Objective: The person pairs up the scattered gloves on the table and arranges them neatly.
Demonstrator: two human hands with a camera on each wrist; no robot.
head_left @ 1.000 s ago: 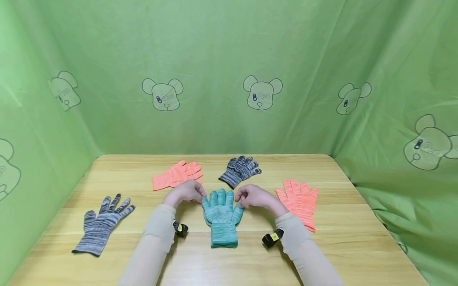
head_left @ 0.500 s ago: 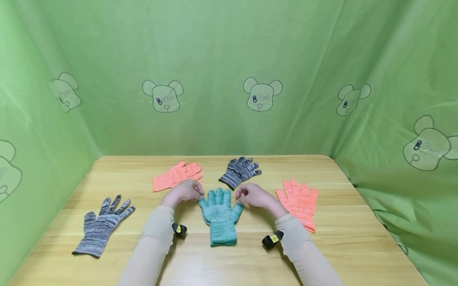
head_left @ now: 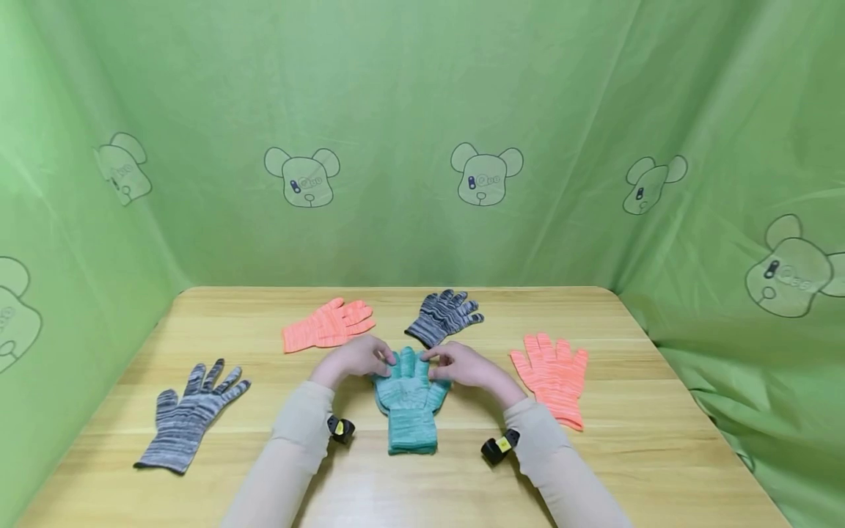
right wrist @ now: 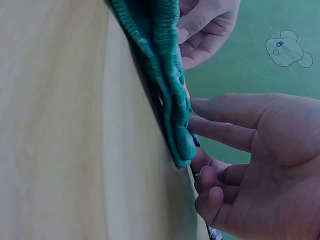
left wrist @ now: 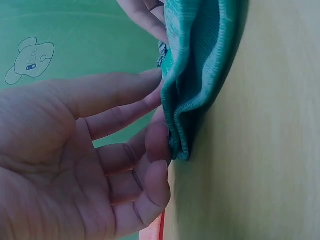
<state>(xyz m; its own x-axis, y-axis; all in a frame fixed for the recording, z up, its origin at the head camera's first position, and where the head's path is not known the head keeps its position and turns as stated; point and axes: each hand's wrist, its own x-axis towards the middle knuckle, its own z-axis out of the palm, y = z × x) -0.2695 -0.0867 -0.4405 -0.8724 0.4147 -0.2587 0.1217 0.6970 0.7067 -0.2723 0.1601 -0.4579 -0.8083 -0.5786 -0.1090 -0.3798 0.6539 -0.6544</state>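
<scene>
A teal knit glove [head_left: 411, 400] lies palm-flat at the middle of the table, cuff toward me, with another teal layer showing along its edges. My left hand [head_left: 361, 357] pinches at one of its outer fingers. Opposite it, my right hand [head_left: 462, 363] pinches at a finger on the glove's other side. In the left wrist view the thumb and index fingertips meet the teal fabric [left wrist: 177, 65], and the other fingers curl loosely. In the right wrist view, thumb and index sit right at the folded teal edge [right wrist: 172, 100].
Two orange gloves lie flat, one at the back left [head_left: 330, 324] and one at the right [head_left: 553, 378]. Grey striped gloves lie at the back [head_left: 442, 317] and at the left [head_left: 188, 418]. Green cloth [head_left: 396, 88] hangs behind and beside the wooden table [head_left: 660, 455].
Both hands have shifted inward from the glove's outermost fingers to the ones beside them. The teal glove slid slightly left, then back a little. The other gloves have stayed put.
</scene>
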